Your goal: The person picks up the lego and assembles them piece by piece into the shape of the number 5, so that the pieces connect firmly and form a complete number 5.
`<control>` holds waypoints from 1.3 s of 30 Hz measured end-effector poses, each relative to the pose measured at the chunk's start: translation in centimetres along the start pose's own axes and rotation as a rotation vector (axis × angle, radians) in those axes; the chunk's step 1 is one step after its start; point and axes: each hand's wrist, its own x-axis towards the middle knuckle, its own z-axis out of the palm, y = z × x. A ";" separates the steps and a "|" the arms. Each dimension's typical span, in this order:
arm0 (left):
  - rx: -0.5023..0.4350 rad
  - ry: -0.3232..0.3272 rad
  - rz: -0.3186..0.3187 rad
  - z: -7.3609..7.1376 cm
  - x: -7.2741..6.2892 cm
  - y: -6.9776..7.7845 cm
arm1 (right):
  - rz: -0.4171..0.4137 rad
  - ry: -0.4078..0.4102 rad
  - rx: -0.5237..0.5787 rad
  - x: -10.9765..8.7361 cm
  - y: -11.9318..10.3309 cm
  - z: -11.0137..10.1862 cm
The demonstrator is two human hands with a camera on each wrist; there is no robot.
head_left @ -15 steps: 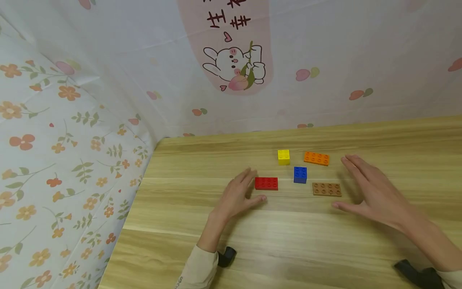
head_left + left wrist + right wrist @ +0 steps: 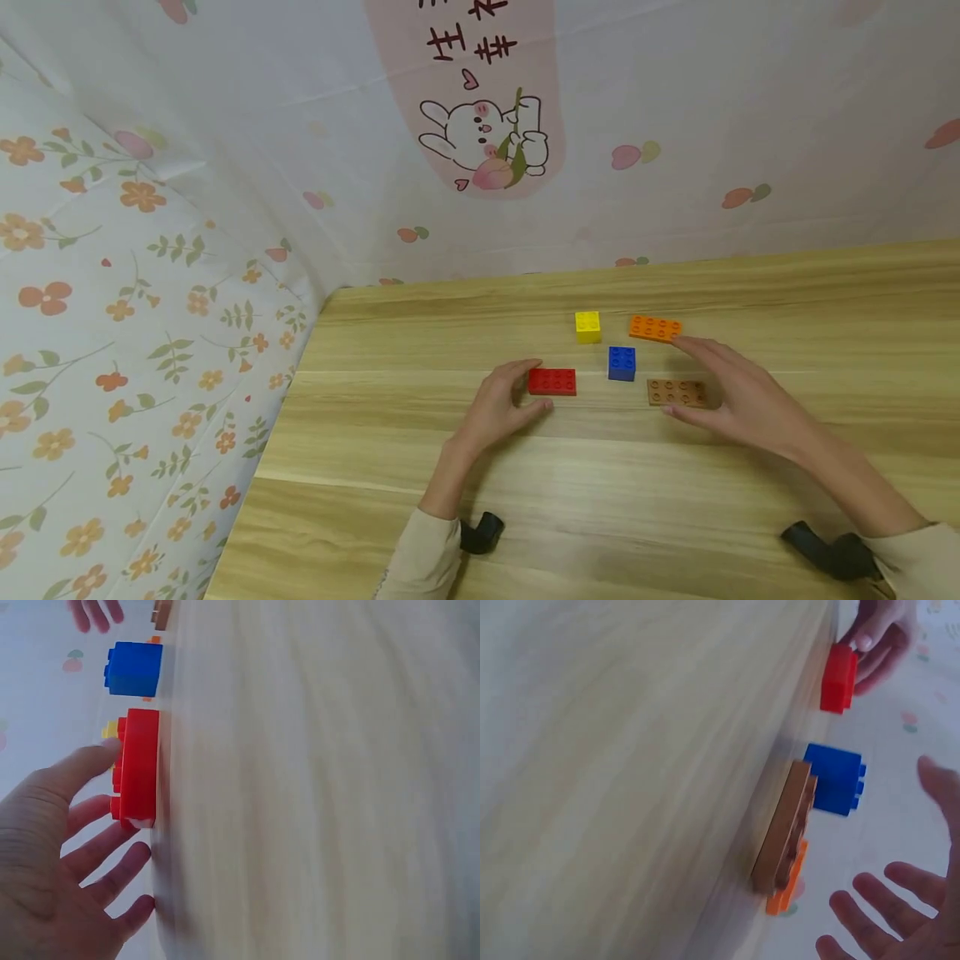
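A red brick (image 2: 552, 382) lies on the table with my left hand (image 2: 501, 410) around its left end. In the left wrist view, the thumb (image 2: 86, 765) overlaps the studs and the fingers are spread at the far side; I cannot tell whether they touch it. My right hand (image 2: 750, 404) hovers with thumb and fingers wide apart about the right end of a flat brown brick (image 2: 671, 392), holding nothing. Its fingertips reach near a flat orange brick (image 2: 654, 328). Between the hands sits a square blue brick (image 2: 622, 364), studs up. Behind it stands a square yellow brick (image 2: 588, 327).
The wooden table (image 2: 600, 508) meets a white patterned cloth (image 2: 322, 125) at the back and left. A dark strap piece (image 2: 482, 533) hangs below the left wrist, another (image 2: 832, 552) below the right wrist.
My right hand has moved left, from beside the brown brick to over its right end. The left hand has come slightly closer around the red brick. The bricks lie as before.
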 end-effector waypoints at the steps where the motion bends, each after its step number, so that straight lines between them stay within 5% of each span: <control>1: -0.019 0.007 -0.004 0.1 0.0 0.0 | -0.011 -0.001 0.008 0.3 -0.1 0.2; 16: -0.098 0.043 -0.021 1.6 0.3 -0.1 | 0.022 -0.090 0.078 4.0 -0.5 3.2; 39: -0.093 0.052 0.014 2.4 0.4 0.6 | -0.009 -0.038 0.229 4.7 -2.2 3.8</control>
